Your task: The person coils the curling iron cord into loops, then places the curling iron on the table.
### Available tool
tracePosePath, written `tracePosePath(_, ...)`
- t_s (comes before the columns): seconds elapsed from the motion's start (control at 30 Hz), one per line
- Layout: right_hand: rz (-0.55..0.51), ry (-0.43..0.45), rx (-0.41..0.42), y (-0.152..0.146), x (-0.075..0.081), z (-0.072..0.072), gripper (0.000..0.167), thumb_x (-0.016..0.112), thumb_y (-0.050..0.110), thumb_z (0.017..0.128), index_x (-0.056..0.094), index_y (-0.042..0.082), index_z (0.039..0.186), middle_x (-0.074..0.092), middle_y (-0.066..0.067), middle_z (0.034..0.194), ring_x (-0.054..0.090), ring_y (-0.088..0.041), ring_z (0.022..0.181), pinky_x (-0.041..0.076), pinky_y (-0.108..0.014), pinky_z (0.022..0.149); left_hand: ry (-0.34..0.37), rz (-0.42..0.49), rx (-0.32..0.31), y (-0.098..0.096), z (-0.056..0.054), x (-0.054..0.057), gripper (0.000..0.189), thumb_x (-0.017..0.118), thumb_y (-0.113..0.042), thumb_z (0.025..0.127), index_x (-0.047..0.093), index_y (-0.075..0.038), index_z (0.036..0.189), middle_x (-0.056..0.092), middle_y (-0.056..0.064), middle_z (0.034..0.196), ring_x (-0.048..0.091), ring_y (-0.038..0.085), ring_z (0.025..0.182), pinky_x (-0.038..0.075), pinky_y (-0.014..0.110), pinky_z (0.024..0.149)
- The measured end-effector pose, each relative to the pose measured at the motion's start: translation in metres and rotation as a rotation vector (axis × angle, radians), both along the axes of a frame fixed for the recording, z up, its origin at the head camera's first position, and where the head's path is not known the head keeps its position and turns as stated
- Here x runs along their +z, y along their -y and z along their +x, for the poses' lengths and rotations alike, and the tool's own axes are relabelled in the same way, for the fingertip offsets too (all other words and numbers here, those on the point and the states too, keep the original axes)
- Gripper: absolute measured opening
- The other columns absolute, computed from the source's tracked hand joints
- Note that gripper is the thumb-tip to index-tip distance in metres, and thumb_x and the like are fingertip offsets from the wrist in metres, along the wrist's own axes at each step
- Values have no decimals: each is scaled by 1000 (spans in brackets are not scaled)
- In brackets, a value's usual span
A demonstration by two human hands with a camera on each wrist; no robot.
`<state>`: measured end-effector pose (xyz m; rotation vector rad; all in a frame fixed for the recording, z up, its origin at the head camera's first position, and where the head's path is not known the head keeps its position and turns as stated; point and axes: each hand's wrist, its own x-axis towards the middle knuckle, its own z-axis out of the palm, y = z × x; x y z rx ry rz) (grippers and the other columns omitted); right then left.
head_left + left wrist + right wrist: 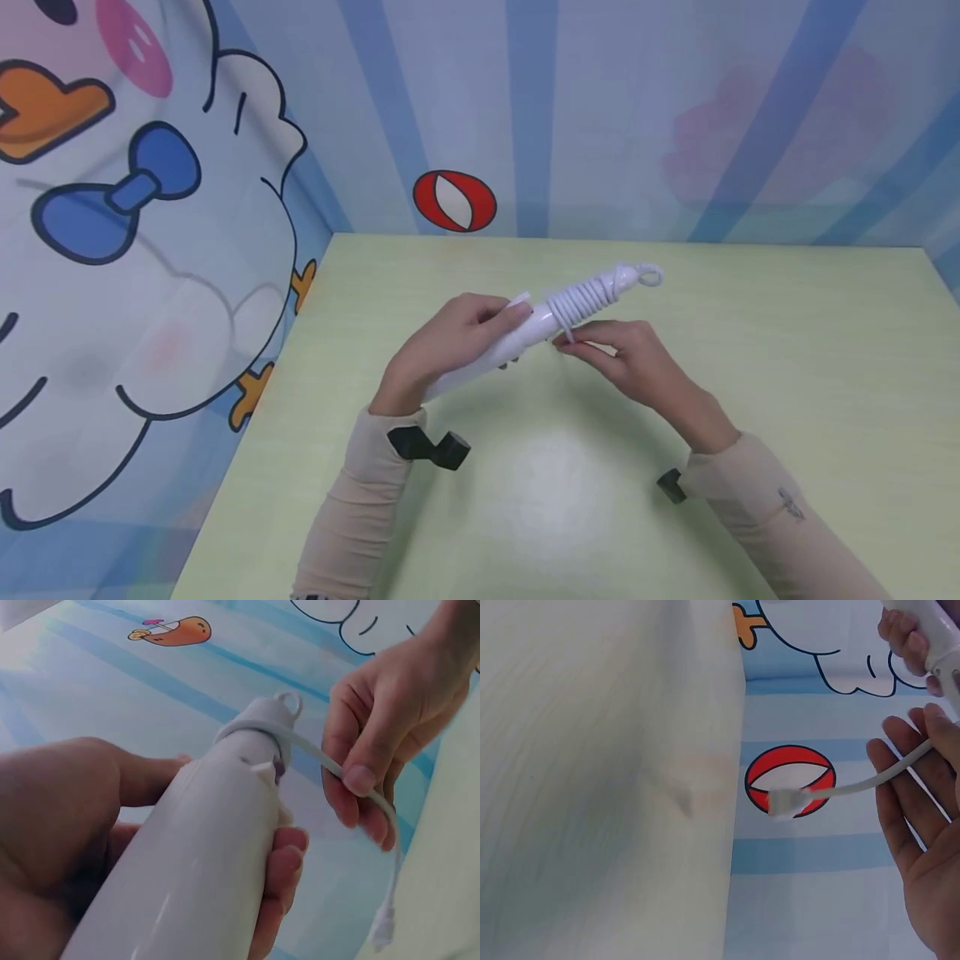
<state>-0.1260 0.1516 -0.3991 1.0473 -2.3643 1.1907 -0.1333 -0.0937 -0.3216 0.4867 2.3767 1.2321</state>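
Observation:
A long white wand-shaped appliance [536, 325] is held in the air above the table, tilted up to the right. The left hand [457, 337] grips its body, thumb along the top and fingertips showing beneath. White cord [583, 302] is wound in several turns round the narrower end, with a small loop at the tip. The right hand [637, 358] pinches the cord's free end between thumb and fingers, close to the coils. Past those fingers, in the right wrist view, a short length hangs out with a white plug [786, 801] at its end.
Under both hands spreads a pale yellow-green table [750, 317]. Behind it stands a blue striped wall [600, 125] with a printed red ball [454, 202]. A large cartoon bird [187, 300] is printed on the left wall. Each wrist bears a small black camera mount [431, 447].

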Motion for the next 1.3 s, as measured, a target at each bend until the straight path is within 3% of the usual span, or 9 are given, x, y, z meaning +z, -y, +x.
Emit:
tracePosePath(0.13, -16, -42, -21, 0, 2, -1, 22, 75, -3, 75, 74, 6, 96, 74, -5, 94, 68, -15, 88, 52, -24, 77, 23, 37, -84, 1, 6, 7, 31, 50, -45, 97, 67, -19, 103, 65, 5, 85, 62, 22, 75, 51, 36, 68)
tracePosePath(0.3, 82, -80, -22, -2, 6, 0, 35, 75, -8, 74, 69, 4, 107, 71, -13, 104, 68, -29, 97, 53, -43, 82, -12, 17, -220, 3, 10, 12, 27, 50, -39, 98, 68, -19, 98, 64, 3, 83, 60, 20, 74, 50, 34, 66)
tracePosePath(0.37, 157, -156, 12, -3, 8, -1, 43, 75, -8, 73, 67, 5, 113, 70, -12, 109, 67, -30, 102, 53, -44, 83, -36, -8, -282, 3, 11, 13, 25, 51, -36, 98, 68, -19, 97, 64, 2, 82, 60, 18, 73, 51, 32, 66)
tracePosePath(0.47, 157, -211, 101, -6, 12, -3, 45, 74, -5, 73, 67, 8, 116, 69, -10, 115, 64, -29, 110, 50, -39, 93, -82, -55, -377, 2, 13, 14, 22, 51, -33, 98, 68, -18, 96, 62, -1, 78, 60, 15, 70, 50, 29, 65)
tracePosePath(0.57, 125, -186, 155, -10, 16, -6, 41, 73, 1, 79, 67, 9, 119, 68, -6, 119, 61, -26, 115, 45, -35, 100, -126, -86, -465, 0, 17, 15, 23, 52, -33, 98, 66, -18, 89, 59, -3, 72, 57, 12, 66, 48, 26, 62)
tracePosePath(0.7, 201, -205, 122, -15, 18, -12, 33, 68, 13, 88, 67, 13, 121, 68, -2, 119, 61, -21, 115, 47, -40, 97, -170, -111, -528, -3, 22, 15, 25, 53, -34, 97, 63, -18, 81, 56, -6, 67, 53, 7, 60, 44, 22, 59)
tracePosePath(0.83, 270, -269, 92, -17, 25, -15, 30, 68, 16, 88, 69, 13, 117, 69, -3, 115, 64, -20, 108, 50, -42, 89, -200, -186, -524, -7, 27, 15, 27, 55, -37, 96, 62, -20, 77, 52, -9, 63, 49, 4, 56, 41, 20, 57)
tracePosePath(1.0, 312, -348, 69, -13, 38, -16, 38, 78, 8, 76, 71, 13, 113, 72, -2, 108, 68, -18, 98, 53, -41, 82, -206, -298, -488, -14, 30, 13, 34, 53, -41, 96, 60, -18, 73, 49, -7, 61, 44, 4, 53, 38, 20, 55)
tracePosePath(1.3, 404, -491, 27, -8, 50, -12, 29, 80, 4, 72, 73, 11, 99, 73, 1, 93, 68, -14, 89, 51, -34, 73, -187, -500, -282, -23, 29, 1, 35, 53, -47, 95, 63, -17, 81, 54, -4, 62, 49, 9, 54, 40, 25, 53)
